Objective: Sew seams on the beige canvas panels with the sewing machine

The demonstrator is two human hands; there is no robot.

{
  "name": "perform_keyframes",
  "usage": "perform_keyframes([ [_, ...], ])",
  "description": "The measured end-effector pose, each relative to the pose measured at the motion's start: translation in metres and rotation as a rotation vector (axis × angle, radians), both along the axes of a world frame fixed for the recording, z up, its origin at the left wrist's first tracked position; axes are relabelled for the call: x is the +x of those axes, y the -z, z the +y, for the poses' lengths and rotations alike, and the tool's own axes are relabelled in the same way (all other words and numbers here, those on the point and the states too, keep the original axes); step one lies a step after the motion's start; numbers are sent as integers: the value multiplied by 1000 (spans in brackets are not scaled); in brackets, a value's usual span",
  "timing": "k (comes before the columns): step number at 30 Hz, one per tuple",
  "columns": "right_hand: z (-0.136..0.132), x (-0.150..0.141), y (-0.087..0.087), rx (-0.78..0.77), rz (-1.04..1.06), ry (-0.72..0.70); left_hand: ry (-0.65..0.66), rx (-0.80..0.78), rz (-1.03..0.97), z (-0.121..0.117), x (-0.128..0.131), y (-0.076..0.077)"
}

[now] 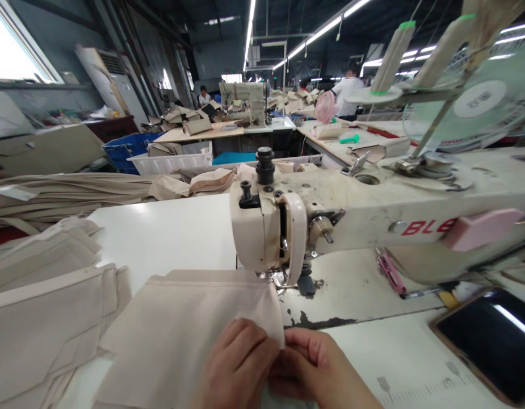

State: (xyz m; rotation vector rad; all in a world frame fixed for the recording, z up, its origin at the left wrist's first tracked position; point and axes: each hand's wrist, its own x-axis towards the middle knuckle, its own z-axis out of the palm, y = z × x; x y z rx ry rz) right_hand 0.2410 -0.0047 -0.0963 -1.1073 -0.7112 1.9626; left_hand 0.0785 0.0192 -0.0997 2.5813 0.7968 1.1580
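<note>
A beige fabric panel (181, 318) lies on the white table, its far right corner under the presser foot of a cream sewing machine (253, 238). My left hand (240, 363) rests on the panel near its right edge, fingers curled together and pressing the cloth. Just right of it, my right hand (309, 363) pinches the panel's right edge between thumb and fingers. The two hands nearly touch. My right fingertips are partly hidden behind the cloth and the left hand.
Stacked beige panels (45, 318) lie on the left. A phone (492, 341) sits at the right, with a pink thread snipper (390, 272) by the machine bed. Thread cones (394, 57) and a green fan (479, 96) stand behind. Farther back is a white crate (172, 162).
</note>
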Motion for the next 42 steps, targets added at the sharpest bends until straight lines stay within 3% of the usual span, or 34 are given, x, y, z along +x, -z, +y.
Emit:
perform_keyframes([
  [2, -2, -1, -1, -17, 7, 3, 9, 125, 20, 0, 0, 1],
  [7, -3, -1, 11, 21, -37, -9, -13, 184, 76, 1, -1, -1],
  [14, 0, 2, 5, 88, -42, -68, 3, 166, 104, 0, 0, -4],
  [22, -3, 4, -4, 60, -55, -34, 30, 140, 104, 2, 1, -4],
  [30, 0, 2, -25, 33, 173, -1, 9, 133, 107, 2, 2, -12],
  [34, -5, 4, -13, 92, 83, -74, 14, 85, 122, 2, 1, -11],
  [36, -9, 10, -1, 197, -154, -60, 21, 86, 119, 1, 1, -10],
  [37, -9, 14, 4, 322, -329, -14, 34, 97, 109, 0, 1, -10],
  [40, -3, 27, 10, 997, -848, 86, 66, 30, 56, 0, 0, -11],
  [42, 7, 32, 7, 1396, -987, -35, 49, -93, 61, 6, -3, -14],
])
